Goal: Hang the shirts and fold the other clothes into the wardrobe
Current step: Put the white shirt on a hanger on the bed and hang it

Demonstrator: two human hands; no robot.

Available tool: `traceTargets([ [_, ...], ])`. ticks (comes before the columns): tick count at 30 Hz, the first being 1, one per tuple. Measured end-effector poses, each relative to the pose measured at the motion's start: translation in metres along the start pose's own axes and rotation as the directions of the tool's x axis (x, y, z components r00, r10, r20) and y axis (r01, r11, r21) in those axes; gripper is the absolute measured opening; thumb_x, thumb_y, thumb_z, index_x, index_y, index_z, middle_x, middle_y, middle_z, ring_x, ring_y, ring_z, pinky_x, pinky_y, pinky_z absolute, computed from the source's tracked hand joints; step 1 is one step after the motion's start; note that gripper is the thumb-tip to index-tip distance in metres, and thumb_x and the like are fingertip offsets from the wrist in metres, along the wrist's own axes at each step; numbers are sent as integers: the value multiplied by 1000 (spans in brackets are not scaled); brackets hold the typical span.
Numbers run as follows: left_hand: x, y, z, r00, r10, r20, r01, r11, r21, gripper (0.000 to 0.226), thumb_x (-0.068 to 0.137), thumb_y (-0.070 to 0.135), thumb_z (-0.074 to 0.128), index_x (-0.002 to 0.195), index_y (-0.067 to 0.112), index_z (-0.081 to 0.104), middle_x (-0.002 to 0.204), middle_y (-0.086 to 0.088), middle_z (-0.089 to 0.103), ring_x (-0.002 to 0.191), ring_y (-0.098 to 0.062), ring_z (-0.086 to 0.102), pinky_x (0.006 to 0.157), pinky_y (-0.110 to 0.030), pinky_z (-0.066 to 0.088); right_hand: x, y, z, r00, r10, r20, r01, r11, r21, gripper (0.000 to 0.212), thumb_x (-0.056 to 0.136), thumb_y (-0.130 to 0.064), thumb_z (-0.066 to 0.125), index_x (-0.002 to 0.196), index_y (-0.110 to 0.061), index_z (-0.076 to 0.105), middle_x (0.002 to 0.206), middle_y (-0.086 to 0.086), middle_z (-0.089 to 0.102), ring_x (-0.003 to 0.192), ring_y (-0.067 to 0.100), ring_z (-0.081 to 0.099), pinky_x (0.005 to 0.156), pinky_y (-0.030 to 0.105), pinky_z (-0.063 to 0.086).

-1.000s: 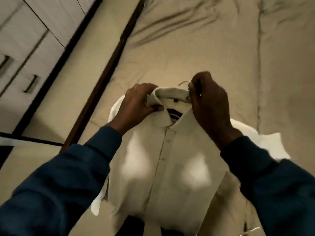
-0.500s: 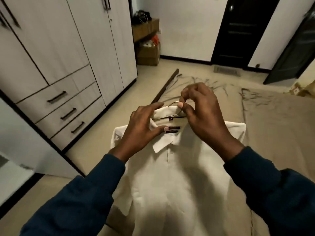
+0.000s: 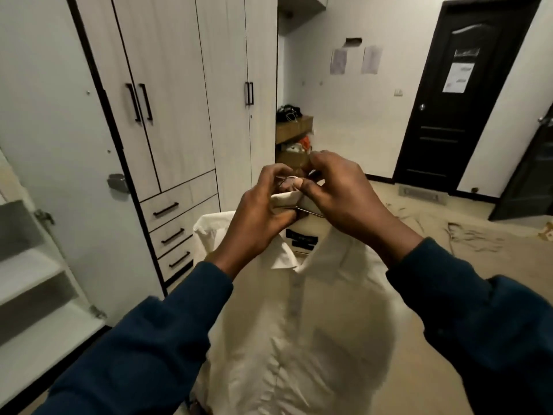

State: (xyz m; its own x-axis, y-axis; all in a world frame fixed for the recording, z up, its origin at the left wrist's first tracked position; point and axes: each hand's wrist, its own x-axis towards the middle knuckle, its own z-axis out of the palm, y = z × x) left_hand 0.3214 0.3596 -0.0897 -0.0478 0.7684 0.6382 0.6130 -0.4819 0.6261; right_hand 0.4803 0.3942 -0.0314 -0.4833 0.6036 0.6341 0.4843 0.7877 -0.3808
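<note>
Both hands are closed together at the collar of a white shirt (image 3: 293,339), held up at chest height in front of the person. The left hand (image 3: 257,214) grips the back of the collar (image 3: 285,199), thumb underneath and fingers curled over the folded cloth. The right hand (image 3: 344,199) pinches at the same spot, thumb and forefinger closed on what appears to be the thin wire hook of a hanger (image 3: 311,211); the hook itself is mostly hidden by the fingers, so its exact hold cannot be confirmed. The two hands touch each other above the collar.

The shirt hangs down from this grip, buttoned front facing the camera, a dark label (image 3: 301,240) visible inside the neck. Its shoulders spread to either side, consistent with a hanger inside. Both forearms wear dark blue sleeves (image 3: 143,348).

To the left stands the wardrobe (image 3: 179,115), pale wood-grain doors closed, dark bar handles, four drawers (image 3: 170,211) below. Nearest left, one white door (image 3: 54,145) stands open, with shelves (image 3: 27,283) beside it. Behind the hands, a low wooden shelf (image 3: 294,130) carries clutter. On the far right wall is a dark door (image 3: 454,100). A bed (image 3: 478,244) with a beige sheet lies to the right, below the shirt.
</note>
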Motion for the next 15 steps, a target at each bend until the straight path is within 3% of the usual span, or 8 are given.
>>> traceTargets([
  [2, -1, 2, -13, 999, 1, -47, 1, 999, 43, 61, 77, 25, 85, 125, 28, 47, 110, 13, 64, 108, 1, 61, 85, -10, 47, 3, -5, -5, 1000, 24, -9, -24, 998, 49, 7, 97, -23, 63, 94, -22, 57, 95, -5, 60, 83, 9, 56, 65, 19, 41],
  [5, 1, 1, -29, 998, -12, -59, 16, 997, 79, 59, 76, 43, 83, 123, 28, 51, 115, 13, 64, 109, -1, 60, 88, -19, 50, 16, -8, -10, 1000, 28, 7, -28, 996, 90, 5, 97, -24, 63, 94, -24, 58, 92, -8, 60, 80, -2, 52, 62, 14, 35],
  [7, 3, -2, -37, 999, -4, -54, 10, 993, 115, 52, 81, 50, 77, 122, 30, 53, 118, 14, 62, 111, -5, 59, 90, -26, 50, 29, -8, -9, 1000, 2, -9, -1, 996, 88, 4, 97, -24, 64, 94, -25, 60, 91, -8, 62, 80, 1, 54, 63, 14, 36],
  [11, 14, -9, -48, 991, 49, -124, -13, 960, 280, 35, 92, 54, 61, 117, 30, 59, 105, 17, 61, 101, -5, 55, 82, -26, 45, 52, -3, -2, 998, -4, -62, 11, 994, 105, 3, 99, -23, 60, 96, -23, 60, 87, -10, 58, 80, 5, 53, 61, 11, 33],
  [15, 26, -17, -56, 980, 103, -170, -34, 929, 369, 36, 97, 54, 52, 120, 26, 59, 107, 24, 57, 103, -2, 50, 89, -26, 44, 65, -1, 7, 994, -37, -104, 55, 984, 168, 5, 100, -21, 58, 98, -17, 59, 93, -5, 60, 81, 7, 54, 61, 12, 35],
])
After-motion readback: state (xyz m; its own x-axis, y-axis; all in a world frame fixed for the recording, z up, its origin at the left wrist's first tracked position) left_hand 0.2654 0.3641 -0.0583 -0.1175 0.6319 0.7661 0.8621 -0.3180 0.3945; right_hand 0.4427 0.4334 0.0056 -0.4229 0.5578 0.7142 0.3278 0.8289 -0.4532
